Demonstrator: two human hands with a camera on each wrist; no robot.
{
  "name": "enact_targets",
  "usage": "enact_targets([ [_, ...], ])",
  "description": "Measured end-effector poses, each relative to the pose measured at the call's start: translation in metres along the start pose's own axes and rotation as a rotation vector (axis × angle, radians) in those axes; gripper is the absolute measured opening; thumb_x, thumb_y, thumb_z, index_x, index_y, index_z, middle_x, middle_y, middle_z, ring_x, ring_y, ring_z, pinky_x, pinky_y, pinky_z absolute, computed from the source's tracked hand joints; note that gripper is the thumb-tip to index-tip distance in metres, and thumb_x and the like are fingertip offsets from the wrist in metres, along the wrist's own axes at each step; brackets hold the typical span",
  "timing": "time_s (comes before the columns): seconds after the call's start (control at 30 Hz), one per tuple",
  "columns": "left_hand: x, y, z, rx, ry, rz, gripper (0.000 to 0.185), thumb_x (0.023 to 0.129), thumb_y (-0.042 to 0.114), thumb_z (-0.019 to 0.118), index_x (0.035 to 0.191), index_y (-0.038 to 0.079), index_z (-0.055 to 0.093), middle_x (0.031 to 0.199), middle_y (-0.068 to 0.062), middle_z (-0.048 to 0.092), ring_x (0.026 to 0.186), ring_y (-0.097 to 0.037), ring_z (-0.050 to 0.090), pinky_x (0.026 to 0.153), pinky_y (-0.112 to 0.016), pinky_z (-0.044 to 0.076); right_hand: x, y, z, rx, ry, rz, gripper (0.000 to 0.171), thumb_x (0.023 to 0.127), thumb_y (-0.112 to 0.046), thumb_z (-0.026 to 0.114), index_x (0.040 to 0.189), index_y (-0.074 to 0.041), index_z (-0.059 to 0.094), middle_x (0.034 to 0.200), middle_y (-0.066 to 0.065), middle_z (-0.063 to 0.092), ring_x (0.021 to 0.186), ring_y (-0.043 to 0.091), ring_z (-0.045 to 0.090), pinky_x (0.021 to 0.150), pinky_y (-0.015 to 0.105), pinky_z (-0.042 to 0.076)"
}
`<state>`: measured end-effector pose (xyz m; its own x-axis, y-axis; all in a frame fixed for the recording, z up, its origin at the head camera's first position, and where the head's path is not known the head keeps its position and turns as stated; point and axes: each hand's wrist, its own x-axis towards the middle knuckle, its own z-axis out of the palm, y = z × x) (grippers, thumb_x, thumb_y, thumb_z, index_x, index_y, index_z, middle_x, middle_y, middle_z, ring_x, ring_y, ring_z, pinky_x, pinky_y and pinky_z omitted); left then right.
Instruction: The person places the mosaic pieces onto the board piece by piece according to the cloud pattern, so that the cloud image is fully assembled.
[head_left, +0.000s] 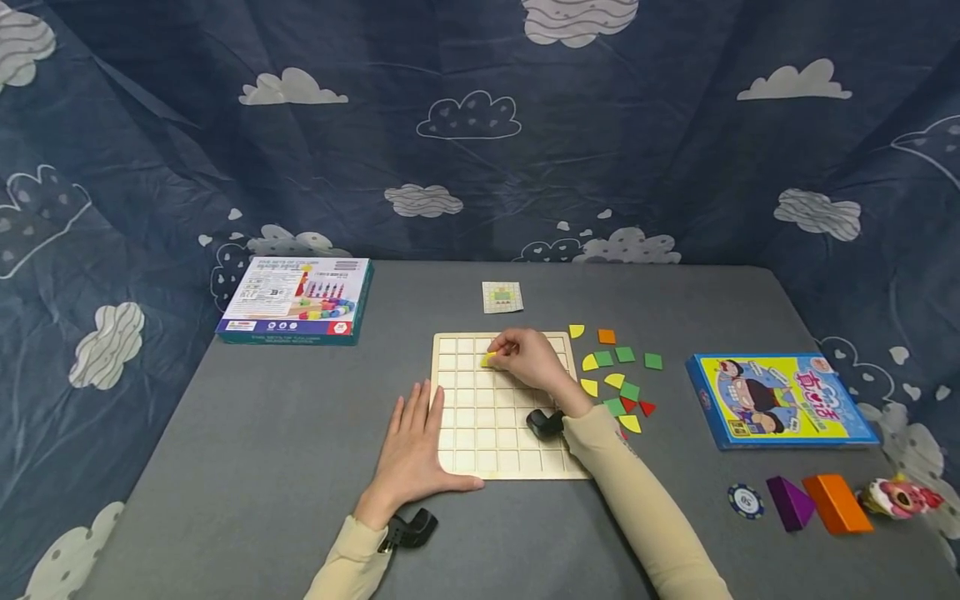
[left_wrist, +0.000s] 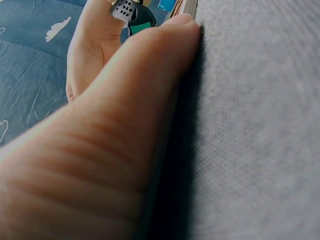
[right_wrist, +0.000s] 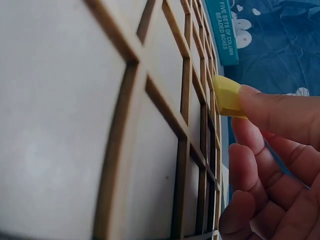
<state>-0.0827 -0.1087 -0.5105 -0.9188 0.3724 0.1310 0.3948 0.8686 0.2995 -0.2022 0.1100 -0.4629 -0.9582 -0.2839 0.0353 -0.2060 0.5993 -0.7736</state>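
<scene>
A wooden grid board [head_left: 465,417] with square cells lies on the table. Over its upper part, my right hand [head_left: 529,358] pinches a yellow tile [right_wrist: 229,96] between thumb and fingers. In the right wrist view the tile's edge meets the grid's ridges; whether it sits in a cell I cannot tell. Along the board's lower left corner rests my left hand [head_left: 412,454], fingers straight and thumb stretched along the near edge. The left wrist view shows mostly the left thumb [left_wrist: 145,65] on the grey surface.
Right of the board lie loose yellow, green [head_left: 653,361], red and orange [head_left: 606,336] tiles. A small pattern card [head_left: 502,297] is behind it. Boxes stand left [head_left: 296,300] and right [head_left: 783,400]. Front right are a poker chip [head_left: 746,501], purple [head_left: 791,503] and orange blocks [head_left: 837,503] and a figurine [head_left: 900,497].
</scene>
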Motion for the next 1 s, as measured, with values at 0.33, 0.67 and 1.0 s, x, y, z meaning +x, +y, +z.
enact_targets([
  [0.33, 0.0002, -0.0004, 0.0001, -0.008, -0.013, 0.001, 0.138, 0.055, 0.087, 0.059, 0.151, 0.001, 0.012, 0.155, -0.022, 0.011, 0.143, -0.031, 0.004, 0.113, -0.046, 0.002, 0.0029, 0.0001, 0.0033, -0.013, -0.035, 0.008, 0.004, 0.082, -0.008, 0.073, 0.085, -0.009, 0.071, 0.074, -0.001, 0.062, 0.066, 0.016, 0.054, 0.065, 0.031, 0.043],
  [0.67, -0.0003, -0.0002, 0.0003, 0.004, 0.005, 0.007, 0.138, 0.054, 0.087, 0.06, 0.15, -0.001, 0.014, 0.154, -0.023, 0.013, 0.142, -0.032, 0.007, 0.113, -0.047, 0.005, 0.0037, -0.0011, 0.0044, -0.02, -0.047, 0.016, 0.005, 0.082, -0.009, 0.074, 0.086, -0.009, 0.071, 0.075, -0.001, 0.061, 0.067, 0.016, 0.054, 0.066, 0.031, 0.042],
  [1.0, -0.0012, -0.0003, 0.0014, -0.009, 0.051, 0.034, 0.138, 0.054, 0.086, 0.061, 0.149, -0.004, 0.019, 0.152, -0.026, 0.017, 0.141, -0.036, 0.011, 0.111, -0.051, 0.009, 0.0037, 0.0013, 0.0052, -0.077, -0.062, 0.012, 0.008, 0.084, -0.009, 0.072, 0.091, -0.009, 0.07, 0.077, -0.001, 0.06, 0.07, 0.016, 0.053, 0.067, 0.031, 0.041],
])
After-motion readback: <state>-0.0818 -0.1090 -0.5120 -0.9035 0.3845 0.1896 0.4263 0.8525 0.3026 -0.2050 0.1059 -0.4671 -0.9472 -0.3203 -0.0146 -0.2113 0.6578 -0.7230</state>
